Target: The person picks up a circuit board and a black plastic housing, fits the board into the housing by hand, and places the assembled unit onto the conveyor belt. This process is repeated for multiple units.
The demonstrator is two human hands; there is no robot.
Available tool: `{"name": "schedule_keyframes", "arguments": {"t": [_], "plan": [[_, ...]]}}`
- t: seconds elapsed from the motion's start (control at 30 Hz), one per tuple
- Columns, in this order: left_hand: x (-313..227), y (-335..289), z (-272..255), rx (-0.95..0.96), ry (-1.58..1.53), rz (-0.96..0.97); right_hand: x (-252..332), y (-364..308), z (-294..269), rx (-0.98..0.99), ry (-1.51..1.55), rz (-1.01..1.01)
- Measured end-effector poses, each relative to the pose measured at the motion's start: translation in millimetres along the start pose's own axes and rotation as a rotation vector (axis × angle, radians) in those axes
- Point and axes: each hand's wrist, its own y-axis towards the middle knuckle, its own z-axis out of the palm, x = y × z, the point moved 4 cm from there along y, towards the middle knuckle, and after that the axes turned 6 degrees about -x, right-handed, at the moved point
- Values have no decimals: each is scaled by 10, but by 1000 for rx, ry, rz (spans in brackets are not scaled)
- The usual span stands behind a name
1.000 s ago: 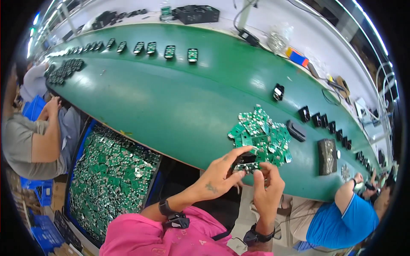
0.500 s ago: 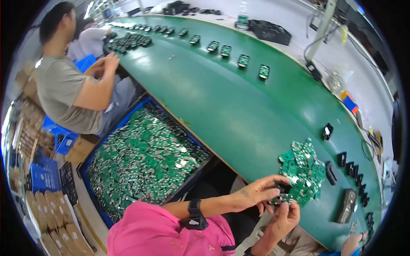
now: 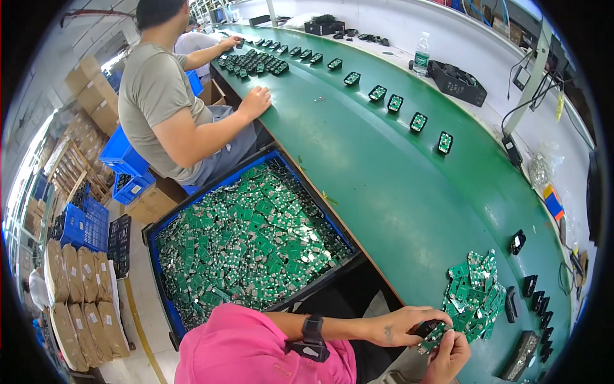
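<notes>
Down at the bottom right, your two hands meet over the edge of the green surface (image 3: 396,192). Your left hand (image 3: 400,325) pinches a small black case (image 3: 427,328), and your right hand (image 3: 448,357) grips a little green circuit board (image 3: 435,336) that touches the case. Both hands are closed on these parts.

Half a second ago your hands were in the same spot, close to the pile of green boards (image 3: 474,297). The hands have not moved away, so the board and the case are being held together as before. What has changed is where you look. Your head has turned left, and now the big blue bin of boards (image 3: 246,240) fills the middle of the view.

Just right of the pile, a row of black cases (image 3: 540,304) waits. Far up the surface, a line of cases with boards inside (image 3: 417,121) stretches away. A person in a grey shirt (image 3: 160,102) sits beside the bin, one hand resting on the surface.
</notes>
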Motion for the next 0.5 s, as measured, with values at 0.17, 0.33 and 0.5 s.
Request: {"name": "schedule_keyframes", "arguments": {"t": [0.17,0.33,0.5], "plan": [[56,-17,4,-204,155,137,219,-121,162,-1,4,-10],[-25,-99,8,-274,162,-11,87,-132,172,-55,-56,-45],[67,-105,129,-239,116,118,-205,-130,132,-65,172,42]]}}
